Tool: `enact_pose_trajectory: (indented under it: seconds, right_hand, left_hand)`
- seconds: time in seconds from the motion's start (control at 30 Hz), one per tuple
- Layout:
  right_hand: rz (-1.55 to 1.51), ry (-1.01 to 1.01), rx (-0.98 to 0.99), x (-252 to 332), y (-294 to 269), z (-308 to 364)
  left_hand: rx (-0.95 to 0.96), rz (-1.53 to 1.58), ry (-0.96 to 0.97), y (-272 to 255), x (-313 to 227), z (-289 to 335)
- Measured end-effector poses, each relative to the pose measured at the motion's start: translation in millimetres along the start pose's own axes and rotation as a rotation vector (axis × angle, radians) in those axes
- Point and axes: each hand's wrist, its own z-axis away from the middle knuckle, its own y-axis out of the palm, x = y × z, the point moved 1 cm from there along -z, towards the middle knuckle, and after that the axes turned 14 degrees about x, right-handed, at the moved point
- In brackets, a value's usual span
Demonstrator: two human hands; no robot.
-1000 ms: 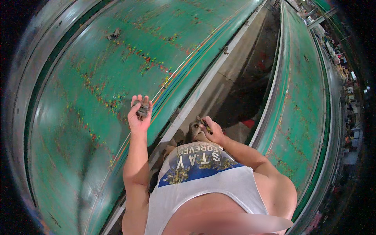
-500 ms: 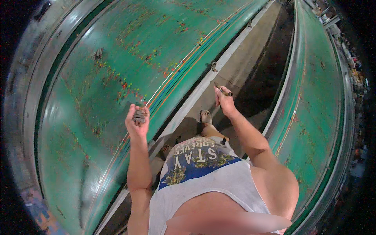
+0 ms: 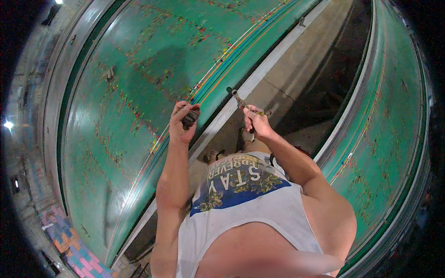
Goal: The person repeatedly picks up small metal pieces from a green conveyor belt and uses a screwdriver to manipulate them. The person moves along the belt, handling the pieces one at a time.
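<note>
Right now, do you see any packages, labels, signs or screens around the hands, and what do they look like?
No packages, signs or screens show.
Printed panel on the sleeveless shirt: below both hands, on the chest; a blue band with yellowish leaf shapes and pale lettering on white cloth.
Left hand: holds a small dark object, no label visible.
Right hand: grips a thin rusty tool, unlabelled.

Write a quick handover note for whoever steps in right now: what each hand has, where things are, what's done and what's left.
Left hand: raised at the edge of the long green table, closed on a small dark object.
Right hand: over the aisle by the pale table rail, gripping a thin dark metal tool that points up towards the rail.
Done: both items are in hand.
Left: tool tip is not clearly on anything yet; what it meets is too small to tell.
</note>
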Motion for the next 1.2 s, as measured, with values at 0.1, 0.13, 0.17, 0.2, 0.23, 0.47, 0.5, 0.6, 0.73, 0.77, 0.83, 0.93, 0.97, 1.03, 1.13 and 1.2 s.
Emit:
enact_pose_trajectory:
  seconds: [0.1, 0.13, 0.17, 0.2, 0.23, 0.47, 0.5, 0.6, 0.73, 0.77, 0.83, 0.93, 0.97, 1.03, 1.13, 1.2]
  right_hand:
    - [-0.304, 0.094, 0.048, 8, 5, 2]
    - [-0.425, 0.105, 0.102, 10, 6, 2]
    - [-0.532, 0.132, 0.087, 10, 7, 1]
    - [-0.644, 0.137, 0.111, 9, 8, 0]
    - [-0.754, 0.131, 0.133, 8, 9, -1]
    - [-0.272, 0.007, 0.036, 1, 11, -6]
    - [-0.247, 0.035, -0.018, 0, 9, -7]
    - [-0.213, -0.006, -0.059, -8, 5, -10]
    - [-0.121, -0.05, -0.089, -23, -8, -15]
    - [0.068, -0.061, -0.091, -25, -11, -17]
    - [0.43, -0.064, -0.141, -20, -16, -18]
    - [1.175, -0.468, 0.028, 11, -18, -9]
    - [1.712, 0.096, 0.018, 22, -20, -11]
    - [1.993, 0.105, 0.132, 43, -14, -9]
    - [2.307, 0.148, 0.205, 56, 9, -4]
    - [2.423, 0.232, 0.232, 54, 32, -6]
  left_hand:
    - [0.092, -0.441, -0.103, 13, 10, -20]
    - [0.11, -0.628, -0.091, 15, 15, -27]
    - [0.135, -0.814, -0.076, 18, 21, -34]
    - [0.171, -0.989, -0.052, 21, 26, -41]
    - [0.202, -1.073, -0.018, 24, 34, -52]
    - [0.348, -1.656, 0.028, 54, 60, -90]
    - [0.401, -1.676, 0.027, 55, 61, -93]
    - [0.529, -1.639, 0.014, 55, 64, -101]
    - [0.538, -1.605, -0.014, 48, 64, -105]
    - [0.546, -1.595, -0.008, 46, 65, -106]
    - [0.563, -1.576, -0.022, 45, 64, -108]
    - [0.589, -1.549, -0.061, 44, 63, -110]
    - [0.597, -1.545, -0.059, 44, 62, -111]
    - [0.614, -1.534, -0.04, 43, 61, -112]
    - [0.627, -1.517, 0.004, 40, 63, -111]
    - [0.617, -1.505, 0.021, 38, 64, -111]
